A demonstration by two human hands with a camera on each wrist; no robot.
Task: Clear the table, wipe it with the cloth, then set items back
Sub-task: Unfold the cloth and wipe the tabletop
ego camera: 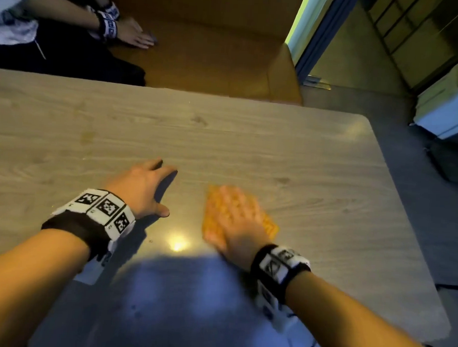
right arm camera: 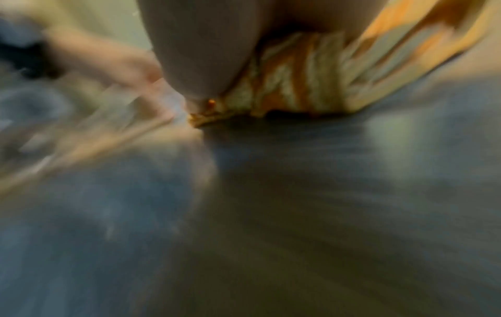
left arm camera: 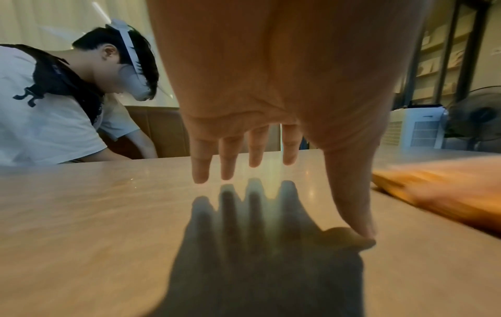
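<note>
Head view was filled mostly by the wooden table (ego camera: 224, 136), its rounded corner seen at two o'clock and a bright reflection of a lamp lying on its surface at six o'clock. An orange-brown bench seat (ego camera: 215, 53) was seen beyond the far edge at twelve o'clock, and a second person (ego camera: 15, 24) in a white shirt was seated at eleven o'clock, with banded wrists and one hand laid flat on the bench. The left hand (ego camera: 142, 187) was held at the picture's centre, slightly toward seven o'clock, with fingers straight and spread, nothing being grasped; in the left wrist view its thumb tip (left arm camera: 366, 231) was seen touching the tabletop while the other fingers were kept just above it. The right hand (ego camera: 236, 224) was found at five o'clock from the left hand, laid palm down with fingers extended on the orange cloth (ego camera: 267, 223), which was pressed flat against the table, not clenched. Both the right hand and the cloth were blurred, and the right wrist view was smeared, only the bunched cloth (right arm camera: 292, 85) under the palm being made out.
</note>
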